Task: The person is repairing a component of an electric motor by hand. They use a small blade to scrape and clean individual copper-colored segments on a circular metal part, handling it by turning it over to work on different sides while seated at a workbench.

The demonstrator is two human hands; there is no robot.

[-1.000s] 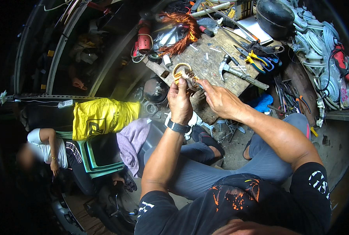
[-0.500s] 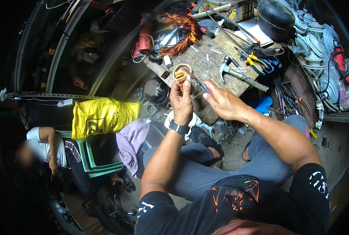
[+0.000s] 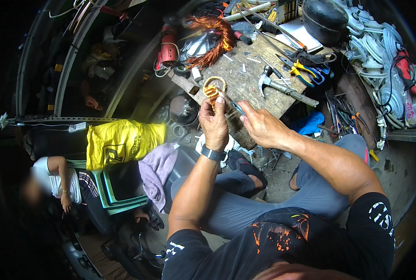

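Note:
My left hand (image 3: 215,128), with a watch on the wrist, is closed on a small copper-coloured wound piece (image 3: 211,92), pinched between thumb and fingers. My right hand (image 3: 266,125) grips a slim tool with a bluish handle (image 3: 237,108). The tool points toward the wound piece, close to my left thumb tip; its exact kind is too small to make out. Just behind the wound piece, a yellowish-tan ring (image 3: 223,80) lies near the edge of the wooden worktop (image 3: 240,88). My fingers partly hide the wound piece.
On the worktop lie a hammer (image 3: 282,91), yellow-and-blue pliers (image 3: 303,72) and a bundle of copper wire (image 3: 224,39). A dark round pot (image 3: 183,109) stands left of it. A yellow sack (image 3: 124,142) rests on a green chair (image 3: 107,186), near another person (image 3: 65,182).
The view has shifted slightly. Both hands keep nearly the same place and hold; the wound piece and the tool tip have moved a little, and more of the ring shows.

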